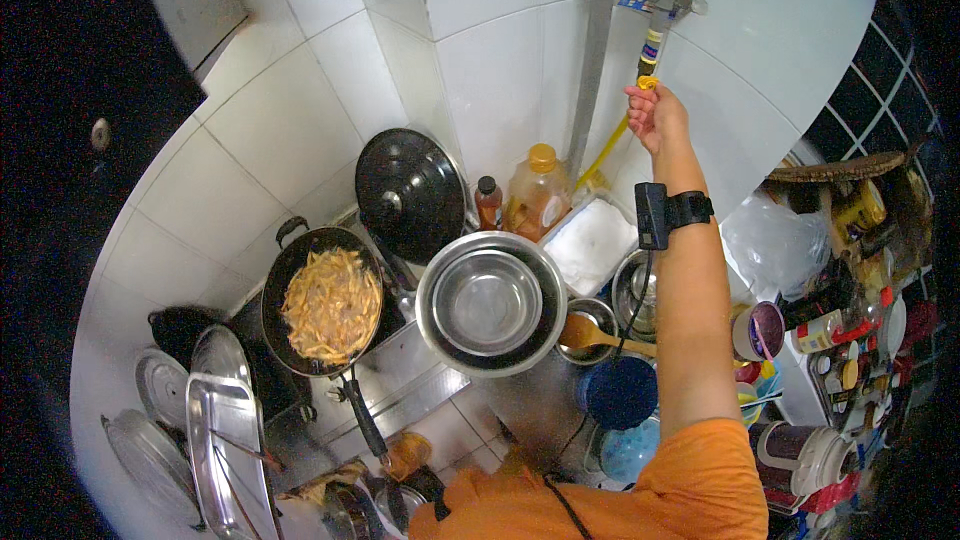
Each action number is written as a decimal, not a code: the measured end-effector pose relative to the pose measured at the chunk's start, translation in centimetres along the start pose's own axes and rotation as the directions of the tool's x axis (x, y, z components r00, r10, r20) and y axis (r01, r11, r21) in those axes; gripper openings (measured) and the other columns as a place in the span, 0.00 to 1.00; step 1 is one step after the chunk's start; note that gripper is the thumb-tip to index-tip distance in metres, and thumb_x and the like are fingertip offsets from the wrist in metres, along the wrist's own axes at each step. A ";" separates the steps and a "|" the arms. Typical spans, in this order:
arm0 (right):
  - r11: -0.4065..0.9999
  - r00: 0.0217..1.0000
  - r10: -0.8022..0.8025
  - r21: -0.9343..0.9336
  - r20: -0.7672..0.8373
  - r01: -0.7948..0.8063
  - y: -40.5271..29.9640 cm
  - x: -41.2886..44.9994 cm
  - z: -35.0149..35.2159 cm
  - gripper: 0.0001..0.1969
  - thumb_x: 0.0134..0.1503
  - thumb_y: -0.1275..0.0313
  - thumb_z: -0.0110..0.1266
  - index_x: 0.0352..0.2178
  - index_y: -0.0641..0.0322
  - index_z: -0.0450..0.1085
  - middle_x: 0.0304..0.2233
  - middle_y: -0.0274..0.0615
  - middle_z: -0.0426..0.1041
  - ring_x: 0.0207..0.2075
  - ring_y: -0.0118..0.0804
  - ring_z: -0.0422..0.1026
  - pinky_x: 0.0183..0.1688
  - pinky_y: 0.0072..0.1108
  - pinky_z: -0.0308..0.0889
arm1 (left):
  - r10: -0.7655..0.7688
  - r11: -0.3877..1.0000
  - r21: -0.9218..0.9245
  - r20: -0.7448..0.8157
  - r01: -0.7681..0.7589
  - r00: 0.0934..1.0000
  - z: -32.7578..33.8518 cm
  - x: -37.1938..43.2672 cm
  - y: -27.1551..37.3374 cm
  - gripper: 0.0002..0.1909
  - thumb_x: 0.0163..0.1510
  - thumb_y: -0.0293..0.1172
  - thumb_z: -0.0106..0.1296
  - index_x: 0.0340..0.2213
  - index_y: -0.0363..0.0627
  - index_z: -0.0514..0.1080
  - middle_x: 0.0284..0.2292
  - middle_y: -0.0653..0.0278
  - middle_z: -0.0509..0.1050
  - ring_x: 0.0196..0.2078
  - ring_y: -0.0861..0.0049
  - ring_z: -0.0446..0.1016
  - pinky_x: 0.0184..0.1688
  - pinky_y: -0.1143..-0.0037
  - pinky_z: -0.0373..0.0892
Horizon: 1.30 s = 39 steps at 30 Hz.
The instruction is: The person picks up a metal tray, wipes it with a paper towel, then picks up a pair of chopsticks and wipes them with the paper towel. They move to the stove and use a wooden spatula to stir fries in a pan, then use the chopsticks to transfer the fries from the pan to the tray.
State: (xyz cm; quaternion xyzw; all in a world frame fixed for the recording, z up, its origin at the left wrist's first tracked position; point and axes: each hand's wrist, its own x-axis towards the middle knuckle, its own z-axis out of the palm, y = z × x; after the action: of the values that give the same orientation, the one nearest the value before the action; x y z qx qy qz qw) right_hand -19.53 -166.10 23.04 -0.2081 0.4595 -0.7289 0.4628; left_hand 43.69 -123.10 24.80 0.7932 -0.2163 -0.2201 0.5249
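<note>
My right hand (656, 118) is raised to the wall pipe, thumb and index finger pinching the yellow valve handle (647, 81). A yellow hose (604, 154) runs down behind the hand towards the counter. A black camera-like device is strapped to my right wrist (652, 216). My left hand is out of view. Before me a black frying pan (271, 315) holds sliced food in sauce (330, 307) on the stove (390, 375). Nested steel bowls (487, 304) stand to the pan's right.
A black pan lid (409, 191) leans against the tiled wall. Beside it are a small bottle (488, 202), a large orange-capped jug (538, 195) and a tub of white powder (591, 244). A wooden spoon (592, 331) rests across a small bowl. Steel trays (199, 435) and lids stand at left.
</note>
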 end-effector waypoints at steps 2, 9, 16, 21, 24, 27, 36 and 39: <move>0.999 1.000 -0.010 -0.045 -0.007 0.009 0.4 -0.1 0.0 0.27 0.58 0.55 0.27 0.28 0.70 0.66 0.13 0.33 0.59 0.11 0.24 0.52 0.15 0.15 0.53 | -0.086 0.995 -0.061 -0.037 0.084 0.996 -0.9 1.8 -0.7 0.16 0.46 0.39 0.44 0.35 0.44 0.60 0.30 0.63 0.64 0.29 0.74 0.67 0.27 0.74 0.67; 0.992 0.991 -0.111 -0.046 0.081 0.115 3.4 -8.7 1.1 0.21 0.59 0.57 0.30 0.27 0.62 0.63 0.13 0.28 0.56 0.13 0.22 0.51 0.15 0.14 0.47 | -0.368 0.895 -0.309 -0.106 0.321 0.924 -3.5 8.2 -3.7 0.23 0.40 0.41 0.51 0.38 0.48 0.60 0.38 0.66 0.58 0.38 0.70 0.60 0.32 0.68 0.67; 0.837 0.947 -0.072 -0.497 0.313 0.228 12.8 -23.1 9.4 0.22 0.58 0.56 0.33 0.18 0.58 0.63 0.11 0.30 0.58 0.13 0.22 0.55 0.16 0.15 0.49 | -0.450 0.826 -0.432 -0.119 0.362 0.885 -4.7 12.0 -7.7 0.15 0.42 0.39 0.45 0.30 0.42 0.63 0.27 0.61 0.67 0.25 0.70 0.68 0.24 0.68 0.69; 0.829 0.726 0.230 -0.521 0.648 0.202 22.0 -35.4 15.0 0.10 0.56 0.65 0.42 0.24 0.59 0.64 0.18 0.30 0.62 0.20 0.24 0.61 0.24 0.16 0.59 | -0.423 0.814 -0.449 -0.021 0.370 0.906 -9.0 14.4 -10.7 0.12 0.43 0.38 0.44 0.27 0.43 0.64 0.23 0.61 0.68 0.24 0.69 0.69 0.25 0.68 0.69; 0.732 0.454 0.361 -0.549 0.815 0.404 32.0 -39.9 17.9 0.09 0.56 0.66 0.43 0.28 0.61 0.62 0.19 0.33 0.64 0.20 0.27 0.63 0.22 0.18 0.59 | -0.405 0.813 -0.465 -0.019 0.351 0.914 -10.9 15.3 -11.5 0.12 0.43 0.38 0.43 0.26 0.42 0.64 0.23 0.61 0.68 0.24 0.69 0.69 0.25 0.68 0.69; 0.616 0.435 0.337 -0.545 0.835 0.570 37.6 -44.1 21.7 0.09 0.54 0.66 0.45 0.28 0.62 0.62 0.21 0.45 0.68 0.21 0.40 0.67 0.24 0.28 0.61 | -0.432 0.802 -0.478 -0.048 0.359 0.901 -13.0 15.9 -12.1 0.11 0.42 0.37 0.43 0.25 0.42 0.64 0.24 0.62 0.68 0.25 0.69 0.69 0.26 0.70 0.69; -0.345 0.771 0.155 -0.697 0.618 0.629 54.8 -35.6 23.5 0.06 0.49 0.71 0.41 0.26 0.58 0.65 0.23 0.42 0.71 0.25 0.40 0.71 0.26 0.30 0.66 | -0.357 0.871 -0.425 -0.200 0.248 0.912 -17.5 15.2 -13.5 0.14 0.45 0.39 0.42 0.28 0.41 0.65 0.25 0.62 0.69 0.26 0.72 0.70 0.27 0.73 0.68; -0.521 0.725 0.278 -0.535 0.630 0.665 55.9 -33.5 24.2 0.08 0.49 0.69 0.41 0.28 0.56 0.67 0.26 0.41 0.72 0.27 0.40 0.72 0.27 0.31 0.66 | -0.489 0.808 -0.457 -0.169 0.371 0.856 -17.3 15.2 -11.8 0.17 0.48 0.43 0.41 0.30 0.41 0.67 0.25 0.61 0.71 0.24 0.72 0.71 0.26 0.73 0.69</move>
State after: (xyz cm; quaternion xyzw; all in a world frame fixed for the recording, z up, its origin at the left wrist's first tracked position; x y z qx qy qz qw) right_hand 41.35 -156.97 -9.22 -0.7871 0.6145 0.0399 -0.0358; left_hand 67.25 -114.88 18.11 0.7166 0.0976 -0.2606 0.6395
